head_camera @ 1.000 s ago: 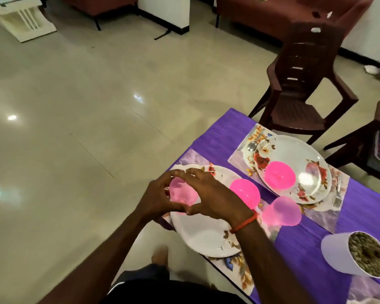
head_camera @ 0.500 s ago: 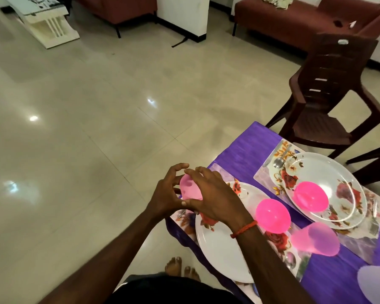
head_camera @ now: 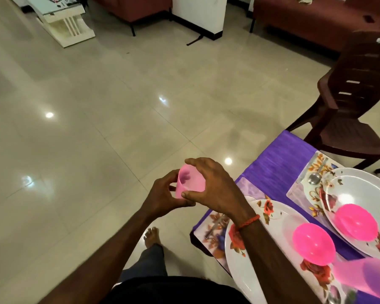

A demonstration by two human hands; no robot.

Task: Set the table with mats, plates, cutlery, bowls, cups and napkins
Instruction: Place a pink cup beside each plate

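The left hand [head_camera: 165, 194] and right hand [head_camera: 213, 189] together hold a pale pink cup [head_camera: 190, 183], tilted, over the floor at 10 o'clock from the near plate [head_camera: 279, 218]. The left hand grips it from 8 o'clock, and the right hand's fingers curl round it from 3 o'clock.

The near plate carries a bright pink bowl [head_camera: 314, 246]. The far plate [head_camera: 360, 189], at 2 o'clock from the near plate, carries a second bowl [head_camera: 355, 222]. A spoon [head_camera: 315, 177] lies at 10 o'clock from the far plate. A second cup [head_camera: 364, 277], blurred, sits at 5 o'clock from the near bowl.

no legible text anywhere
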